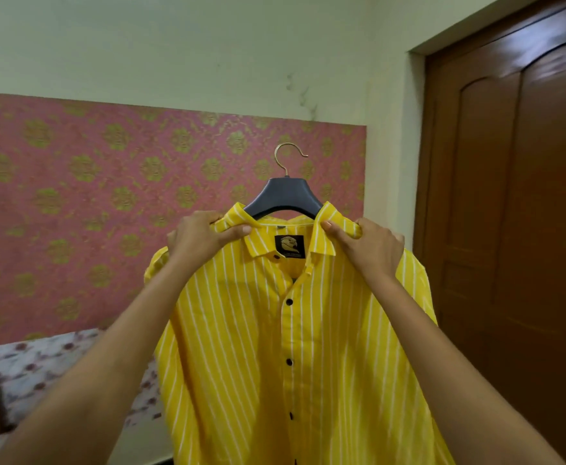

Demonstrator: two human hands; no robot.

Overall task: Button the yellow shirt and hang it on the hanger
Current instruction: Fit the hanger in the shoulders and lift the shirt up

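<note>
The yellow shirt (308, 347) with white stripes hangs in the air in front of me, on a dark hanger (286, 194) with a gold hook. Several black buttons down the placket are closed; the collar button is undone and a black label shows inside the neck. My left hand (203, 234) grips the shirt's left shoulder beside the collar. My right hand (368, 245) pinches the right shoulder fabric next to the collar. The hanger's arms are hidden inside the shirt.
Behind the shirt is a wall with a pink patterned panel (90, 203). A brown wooden door (516, 213) stands at the right. A bed with a floral sheet (40, 370) lies at the lower left.
</note>
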